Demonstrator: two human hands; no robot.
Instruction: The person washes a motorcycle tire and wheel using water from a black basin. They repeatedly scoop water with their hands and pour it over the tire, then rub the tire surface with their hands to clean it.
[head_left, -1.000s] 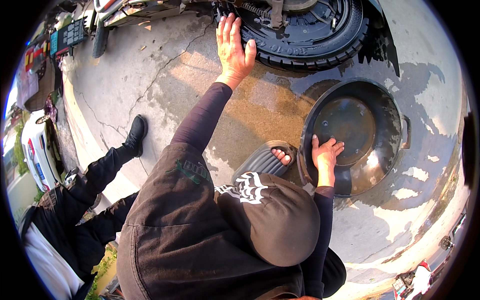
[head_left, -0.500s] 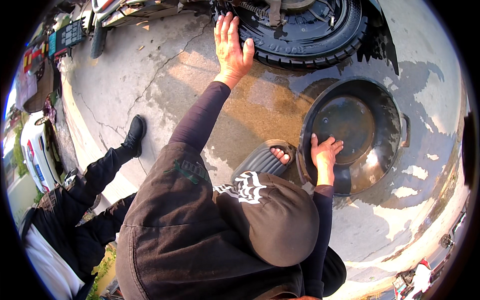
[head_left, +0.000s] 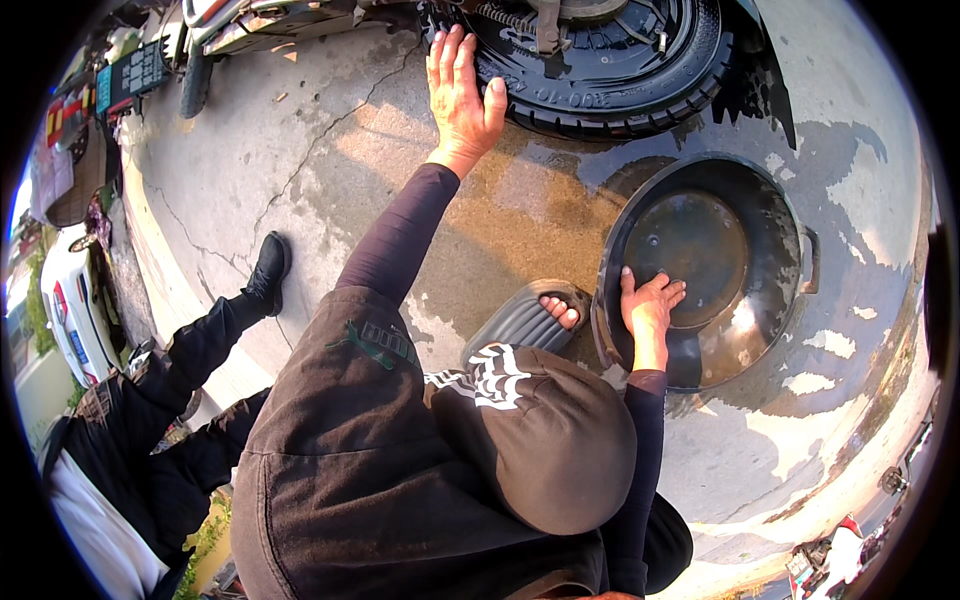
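My left hand point(head_left: 460, 92) reaches forward in a dark sleeve and lies flat, fingers apart, against the edge of a black tyre point(head_left: 620, 95) lying on wet concrete. It holds nothing. My right hand point(head_left: 648, 308) rests with spread fingers on the inner wall of a wide dark metal basin point(head_left: 770, 300) that holds shallow water. That hand is empty too. My foot in a grey ribbed sandal point(head_left: 525, 322) stands just left of the basin.
Another person in black trousers and a black shoe point(head_left: 268, 270) stands at the left. Wet patches and cracks cover the concrete point(head_left: 300, 150). A vehicle part point(head_left: 260, 25) lies at the top left, and a white car point(head_left: 65, 300) is parked at the far left.
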